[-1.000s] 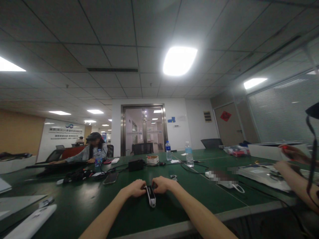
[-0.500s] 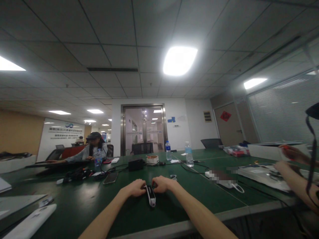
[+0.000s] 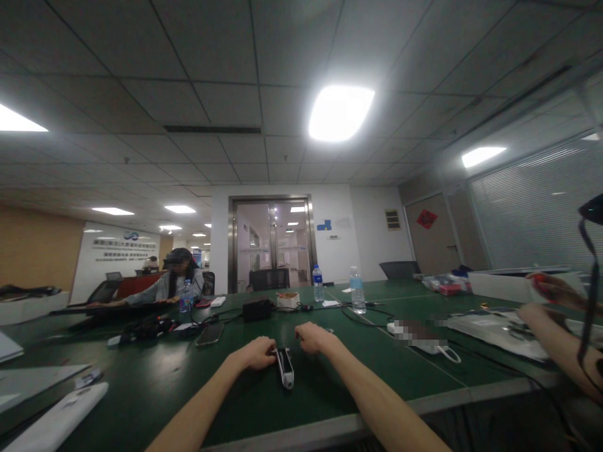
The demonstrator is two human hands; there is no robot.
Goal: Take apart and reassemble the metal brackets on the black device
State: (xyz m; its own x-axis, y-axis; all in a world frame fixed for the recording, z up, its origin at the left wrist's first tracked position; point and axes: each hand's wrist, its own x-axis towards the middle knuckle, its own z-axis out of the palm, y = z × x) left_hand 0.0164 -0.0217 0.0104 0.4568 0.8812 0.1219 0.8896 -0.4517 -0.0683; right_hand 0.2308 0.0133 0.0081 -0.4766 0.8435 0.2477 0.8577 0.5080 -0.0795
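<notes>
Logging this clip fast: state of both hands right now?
Left hand: curled at the narrow white-and-black device; grip can't be told.
Right hand: partly curled, apart from the device; contents hidden.

Pretty clearly an office: panel lights (image 3: 342, 113) are glowing in a tiled ceiling (image 3: 207, 47), chairs (image 3: 400, 270) are standing beyond a big green table (image 3: 160, 383), blinds (image 3: 532, 201) are hanging at right. A logo sign (image 3: 125, 248) is facing us, left of metal-framed glass double doors (image 3: 254, 245).
</notes>
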